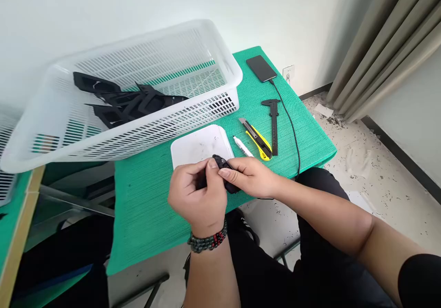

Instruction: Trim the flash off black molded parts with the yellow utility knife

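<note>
My left hand (200,193), with a beaded bracelet at the wrist, is closed on a small black part (222,162). From the other side my right hand (250,175) grips the same part, thumb pressed near its edge. The fingers cover much of it, so its full shape is hidden. Both hands are above the front edge of the green-covered table (148,207). Just behind them lies a white tray or lid (193,148) with dark specks on it. A white marker (243,146) lies beside my right hand, and a yellow utility knife (257,139) is a little farther off.
A large white plastic basket (161,128) at the back left holds several black frame-like parts (132,103). Black calipers (274,126) and a phone (261,68) with a cable (291,119) lie at the right. Dark shavings litter the floor (389,193) by the curtain (386,46).
</note>
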### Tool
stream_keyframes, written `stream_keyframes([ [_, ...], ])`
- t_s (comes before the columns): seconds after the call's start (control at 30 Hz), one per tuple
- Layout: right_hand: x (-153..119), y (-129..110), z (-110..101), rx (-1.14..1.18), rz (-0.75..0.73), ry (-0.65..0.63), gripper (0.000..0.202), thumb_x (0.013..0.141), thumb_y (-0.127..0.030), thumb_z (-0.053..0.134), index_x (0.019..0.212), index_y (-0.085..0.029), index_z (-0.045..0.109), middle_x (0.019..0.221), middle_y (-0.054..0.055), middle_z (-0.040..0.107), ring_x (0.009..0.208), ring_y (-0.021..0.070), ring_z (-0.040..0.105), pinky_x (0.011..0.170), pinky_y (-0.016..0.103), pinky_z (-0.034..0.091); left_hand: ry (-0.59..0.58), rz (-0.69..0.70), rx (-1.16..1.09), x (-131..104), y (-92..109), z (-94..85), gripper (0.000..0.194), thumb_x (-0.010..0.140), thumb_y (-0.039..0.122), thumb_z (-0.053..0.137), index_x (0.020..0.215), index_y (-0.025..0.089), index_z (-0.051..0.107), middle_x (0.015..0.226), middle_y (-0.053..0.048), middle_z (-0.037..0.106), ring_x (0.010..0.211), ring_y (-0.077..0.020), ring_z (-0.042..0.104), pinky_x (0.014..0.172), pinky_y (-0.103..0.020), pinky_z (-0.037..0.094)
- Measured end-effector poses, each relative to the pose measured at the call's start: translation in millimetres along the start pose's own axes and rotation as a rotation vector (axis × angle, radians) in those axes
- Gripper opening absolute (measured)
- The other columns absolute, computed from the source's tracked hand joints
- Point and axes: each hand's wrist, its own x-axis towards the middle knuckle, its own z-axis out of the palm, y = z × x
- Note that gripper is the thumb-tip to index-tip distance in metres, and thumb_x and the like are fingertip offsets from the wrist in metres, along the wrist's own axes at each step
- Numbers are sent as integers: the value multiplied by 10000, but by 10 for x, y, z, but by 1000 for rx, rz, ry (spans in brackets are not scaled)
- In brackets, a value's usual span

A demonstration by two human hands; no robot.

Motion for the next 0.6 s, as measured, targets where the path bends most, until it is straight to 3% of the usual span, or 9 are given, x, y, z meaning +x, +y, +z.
stream_keyframes([
  [0.27,-11,44,29,-72,-6,-48,559,960,-684,503,655,-222,422,613,-41,452,609,115,409,574,258,336,-195,-325,-141,75,-170,-70,136,782,319,654,723,205,613,651,7,612,606,-153,571,536,-267,467],
  [0.6,-23,17,39,-43,-29,-27,570,941,-712,513,651,-224,459,619,-25,503,597,126,449,569,262,364,-219,-484,-266,72,-182,-47,160,764,312,654,699,224,536,595,34,511,525,-125,458,452,-241,389],
])
